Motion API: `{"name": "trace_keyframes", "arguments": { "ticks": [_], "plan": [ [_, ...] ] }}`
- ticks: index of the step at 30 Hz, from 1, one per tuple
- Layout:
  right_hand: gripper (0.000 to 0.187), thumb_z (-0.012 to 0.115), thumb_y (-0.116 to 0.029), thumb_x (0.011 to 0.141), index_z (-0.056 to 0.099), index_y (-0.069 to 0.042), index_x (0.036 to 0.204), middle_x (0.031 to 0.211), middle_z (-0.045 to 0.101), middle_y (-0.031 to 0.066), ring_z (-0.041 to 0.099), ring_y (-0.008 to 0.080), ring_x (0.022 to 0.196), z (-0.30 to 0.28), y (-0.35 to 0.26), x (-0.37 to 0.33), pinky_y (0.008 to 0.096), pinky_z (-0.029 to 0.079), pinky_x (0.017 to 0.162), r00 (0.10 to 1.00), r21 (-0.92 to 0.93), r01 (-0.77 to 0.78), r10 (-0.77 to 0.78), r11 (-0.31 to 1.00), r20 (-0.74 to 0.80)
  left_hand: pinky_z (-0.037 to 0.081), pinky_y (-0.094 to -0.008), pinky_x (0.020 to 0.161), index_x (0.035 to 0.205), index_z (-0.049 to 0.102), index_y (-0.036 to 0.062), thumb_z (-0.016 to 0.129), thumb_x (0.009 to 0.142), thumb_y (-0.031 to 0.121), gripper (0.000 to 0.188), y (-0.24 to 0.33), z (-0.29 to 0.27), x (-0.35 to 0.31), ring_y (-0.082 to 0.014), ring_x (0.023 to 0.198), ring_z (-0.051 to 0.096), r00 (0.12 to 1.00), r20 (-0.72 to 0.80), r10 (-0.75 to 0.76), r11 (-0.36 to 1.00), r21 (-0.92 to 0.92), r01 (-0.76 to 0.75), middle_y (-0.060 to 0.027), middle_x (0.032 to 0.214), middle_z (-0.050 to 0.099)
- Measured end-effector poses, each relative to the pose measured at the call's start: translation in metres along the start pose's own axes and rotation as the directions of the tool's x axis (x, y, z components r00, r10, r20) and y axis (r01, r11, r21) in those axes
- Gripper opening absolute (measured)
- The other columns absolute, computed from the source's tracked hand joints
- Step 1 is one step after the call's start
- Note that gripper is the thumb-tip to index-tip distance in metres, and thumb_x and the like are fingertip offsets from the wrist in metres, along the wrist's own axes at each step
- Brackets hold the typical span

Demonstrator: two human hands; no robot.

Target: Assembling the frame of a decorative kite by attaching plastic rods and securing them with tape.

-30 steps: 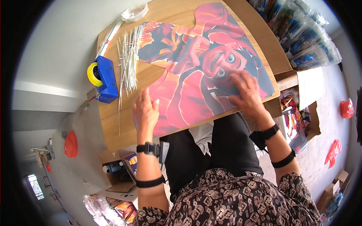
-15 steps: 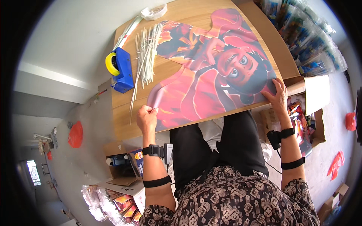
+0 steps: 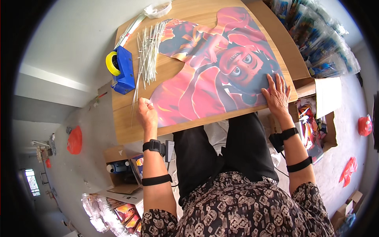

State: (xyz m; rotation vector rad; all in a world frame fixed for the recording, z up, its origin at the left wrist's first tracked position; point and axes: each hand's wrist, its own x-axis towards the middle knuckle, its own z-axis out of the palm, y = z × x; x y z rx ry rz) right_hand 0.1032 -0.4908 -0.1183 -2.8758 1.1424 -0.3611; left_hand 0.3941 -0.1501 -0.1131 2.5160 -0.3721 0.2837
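A large printed plastic sheet (image 3: pixel 205 93), red and black with a big-eyed cartoon figure, lies on the wooden table (image 3: pixel 130 136). My right hand (image 3: pixel 277 96) rests palm down on its near right part, fingers spread over the dark area. At the sheet's left edge, my left hand (image 3: pixel 147 115) is closed, its fingers curled in. Whether anything is pinched in those fingers is hidden. Several thin pale sticks (image 3: pixel 148 55) lie in a loose bundle left of the sheet, a few reaching toward my left hand.
Along the table's left edge stands a blue tape dispenser (image 3: pixel 125 71) with a yellow roll. A white plastic bowl (image 3: pixel 158 10) sits at the far edge. Cardboard boxes (image 3: pixel 329 94) and clear bagged goods (image 3: pixel 327 47) are to the right. Another open box (image 3: pixel 118 179) stands below left.
The sheet's left corner, curled up in my left fingers before, now lies flatter. My right hand has gone from gripping the sheet's edge to lying spread on top.
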Motion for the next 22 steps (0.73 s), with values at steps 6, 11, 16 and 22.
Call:
{"name": "trace_keyframes", "arguments": {
  "ticks": [6, 11, 16, 22],
  "plan": [
    [0.062, 0.054, -0.045, 0.086, 0.037, -0.018, 0.140, 0.147, 0.029, 0.0149, 0.021, 0.0306, 0.139, -0.011, -0.007, 0.010, 0.0585, 0.009, 0.109, 0.998, -0.073, -0.038, 0.041, 0.997, 0.042, 0.046, -0.0461, 0.060, 0.084, 0.053, 0.0115, 0.057, 0.079, 0.002, 0.012, -0.005, 0.000, 0.001, -0.0358, 0.072, 0.061, 0.997, 0.024, 0.075, 0.997, 0.002, -0.075, -0.0135, 0.073, 0.062],
    [0.063, 0.064, -0.037, 0.081, 0.042, -0.017, 0.136, 0.146, 0.029, 0.0151, 0.021, 0.0318, 0.138, -0.030, -0.044, -0.004, 0.0544, 0.011, 0.111, 0.963, 0.108, 0.266, -0.258, 0.958, -0.082, 0.046, -0.0454, 0.066, 0.087, 0.056, 0.0097, 0.061, 0.077, 0.002, 0.012, -0.001, -0.010, 0.005, -0.0342, 0.081, 0.061, 0.995, 0.093, 0.038, 0.998, 0.041, -0.042, -0.0143, 0.082, 0.062],
    [0.065, 0.061, -0.043, 0.082, 0.039, -0.018, 0.138, 0.147, 0.027, 0.0157, 0.021, 0.0328, 0.138, -0.024, -0.056, -0.009, 0.0522, 0.011, 0.112, 0.938, 0.228, 0.324, -0.344, 0.918, 0.050, 0.042, -0.0452, 0.087, 0.102, 0.056, 0.0031, 0.068, 0.073, 0.006, 0.032, 0.059, -0.014, -0.001, -0.0335, 0.109, 0.050, 0.908, 0.152, 0.391, 0.895, 0.168, -0.413, -0.0153, 0.113, 0.054],
    [0.070, 0.057, -0.049, 0.082, 0.035, -0.020, 0.141, 0.148, 0.025, 0.0157, 0.019, 0.0332, 0.139, -0.023, -0.061, -0.006, 0.0510, 0.009, 0.113, 0.926, 0.219, 0.307, -0.344, 0.926, 0.154, 0.030, -0.0468, 0.105, 0.128, 0.047, 0.0028, 0.069, 0.078, 0.023, 0.058, 0.134, 0.027, -0.033, -0.0347, 0.130, 0.036, 0.561, 0.310, 0.767, 0.640, -0.328, -0.695, -0.0198, 0.133, 0.045]
  ]
}}
